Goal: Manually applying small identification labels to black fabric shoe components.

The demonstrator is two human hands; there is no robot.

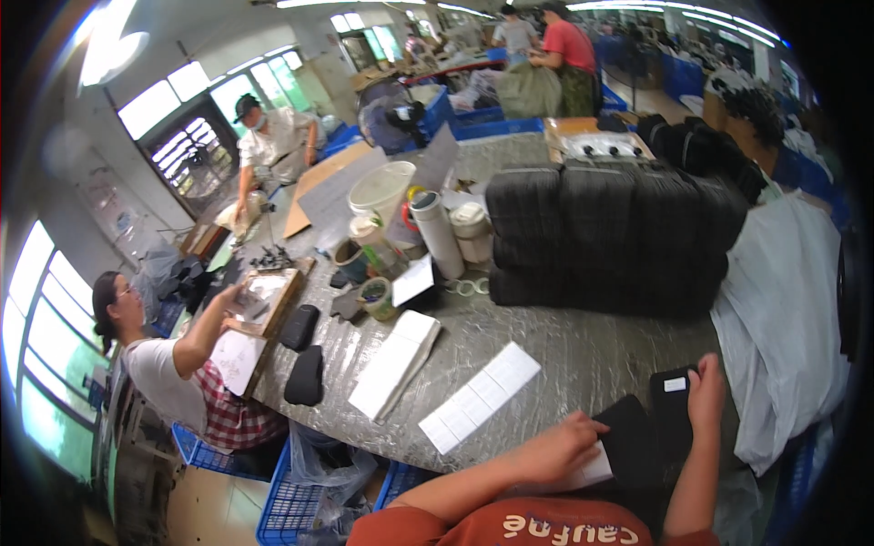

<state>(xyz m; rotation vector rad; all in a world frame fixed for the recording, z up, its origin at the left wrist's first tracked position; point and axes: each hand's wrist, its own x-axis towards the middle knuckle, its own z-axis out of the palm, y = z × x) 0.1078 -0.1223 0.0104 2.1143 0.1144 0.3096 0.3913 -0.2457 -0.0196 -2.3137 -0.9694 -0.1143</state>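
At the near right edge of the table, my right hand (pixel 706 393) grips the edge of a flat black piece (pixel 674 432) that looks like fabric or foam. A small white label (pixel 674 385) sits near its upper end. My left hand (pixel 572 448) is closed in a pinch, its fingertips at the left edge of another black panel (pixel 625 435). Whether those two black parts are joined I cannot tell. Part of a white sheet (pixel 594 469) shows beneath my left hand. Farther left lies a strip of white label sheet (pixel 480 397), beside a white paper stack (pixel 393 364).
A tall bundle of black pieces (pixel 614 237) stands behind my hands. Left of it are a white bottle (pixel 437 235), a lidded jar (pixel 471 232) and a white bucket (pixel 382 188). A co-worker (pixel 173 355) sits at the left by a wooden-framed tray (pixel 273 318). A pale plastic bag (pixel 783 318) hangs at right.
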